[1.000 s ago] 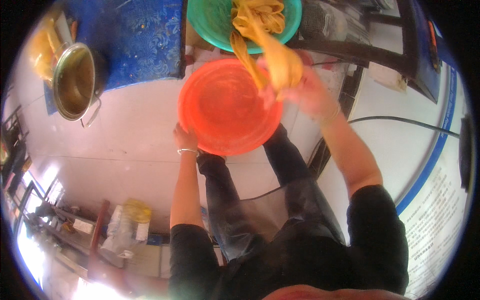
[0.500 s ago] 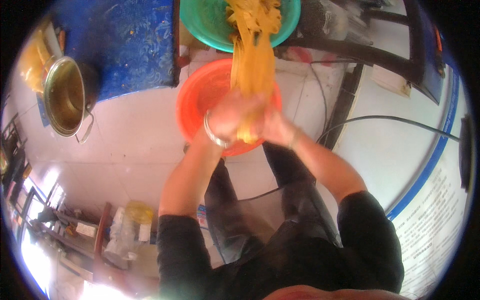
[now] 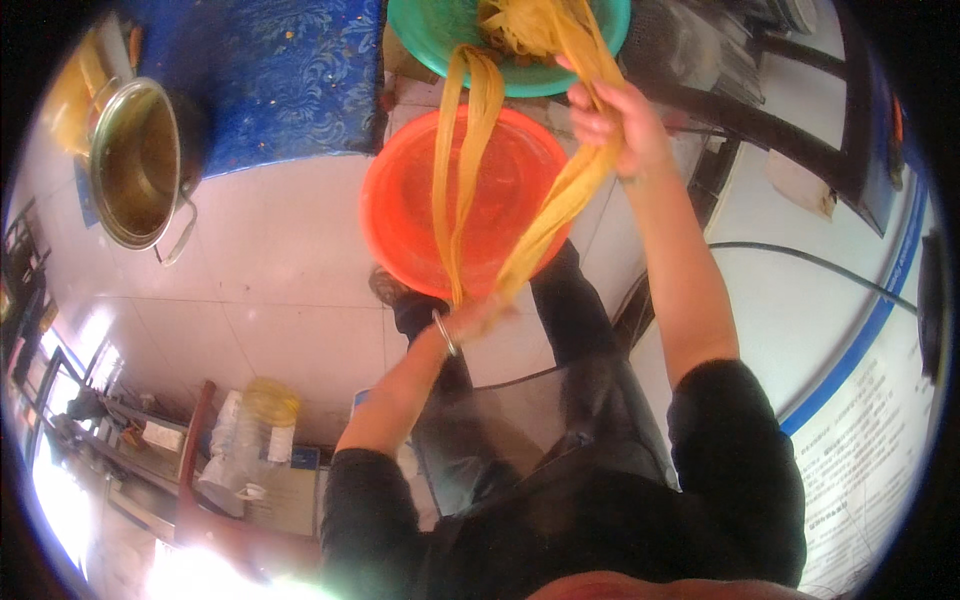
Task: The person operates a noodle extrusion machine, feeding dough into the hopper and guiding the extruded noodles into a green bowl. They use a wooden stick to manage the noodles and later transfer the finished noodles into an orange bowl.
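Observation:
A length of yellow fabric (image 3: 560,208) stretches slantwise between my two hands. My right hand (image 3: 618,122) is closed around it at the far end, close to the green basin (image 3: 430,58). Nearer to me, my left hand (image 3: 482,318), with a bangle at its wrist, grips the other end; its fingers are somewhat blurred. From the left hand a loose loop of the fabric arches away over the orange basin (image 3: 385,215). More of the yellow material lies bunched in the green basin. Below the stretched fabric the orange basin stands on the floor in front of my legs.
A metal pot (image 3: 138,165) with a side handle stands at the far left, beside a table with a blue patterned cover (image 3: 280,90). A black cable (image 3: 800,248) runs across the right. Plastic bottles (image 3: 228,450) lie at the lower left.
My hands were together over the orange basin. The right has moved far and right, the left nearer to me, drawing the fabric out between them. A loop now hangs from the left hand.

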Available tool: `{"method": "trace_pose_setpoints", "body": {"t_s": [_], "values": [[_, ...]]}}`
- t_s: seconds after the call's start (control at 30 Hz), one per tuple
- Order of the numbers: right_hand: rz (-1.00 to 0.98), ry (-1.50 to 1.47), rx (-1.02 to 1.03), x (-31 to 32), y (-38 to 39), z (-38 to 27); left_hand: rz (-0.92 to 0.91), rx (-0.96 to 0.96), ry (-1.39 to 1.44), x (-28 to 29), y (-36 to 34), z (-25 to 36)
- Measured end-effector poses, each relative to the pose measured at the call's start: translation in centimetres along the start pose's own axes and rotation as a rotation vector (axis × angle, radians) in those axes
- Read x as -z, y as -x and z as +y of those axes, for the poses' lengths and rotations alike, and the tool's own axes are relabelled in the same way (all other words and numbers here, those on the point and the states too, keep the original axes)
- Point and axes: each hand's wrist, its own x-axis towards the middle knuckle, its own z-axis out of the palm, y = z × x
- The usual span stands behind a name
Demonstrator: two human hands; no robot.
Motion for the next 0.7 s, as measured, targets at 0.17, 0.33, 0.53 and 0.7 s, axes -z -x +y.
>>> {"method": "trace_pose_setpoints", "body": {"t_s": [0.17,0.33,0.53,0.7], "values": [[0.163,0.239,-0.038,-3.1,4.9,2.9,0.911,-0.198,-0.508,9.2,-12.0,2.7],[0.121,0.178,-0.043,-2.6,6.5,5.8,1.266,-0.148,-1.048,10.9,-18.6,16.6],[0.123,0.025,0.076,-2.1,6.1,5.1,0.993,0.301,-1.031,9.3,-22.6,19.9],[0.129,0.048,0.02,-2.0,5.4,5.5,1.102,-0.045,-1.166,8.1,-23.6,17.3]]}}
